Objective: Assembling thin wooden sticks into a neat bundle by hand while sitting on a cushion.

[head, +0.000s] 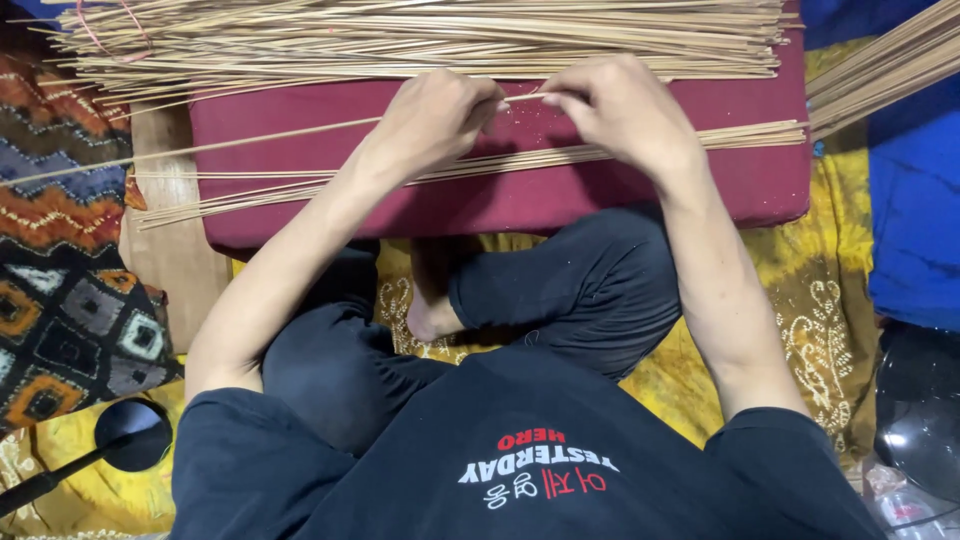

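Observation:
I sit cross-legged before a low board covered in dark red cloth (760, 180). My left hand (432, 118) and my right hand (625, 108) meet over its middle, both pinching one thin bamboo stick (250, 140) that runs out to the left. A small bundle of sticks (500, 163) lies across the board just under my hands. A large heap of the same sticks (420, 35) fills the far side of the board.
More sticks (880, 75) stick out at the upper right over blue cloth (915, 200). A patterned rug (55, 260) lies left, yellow printed cloth (815, 300) under my legs. A black round object (135, 435) sits lower left, a dark round object (920, 410) lower right.

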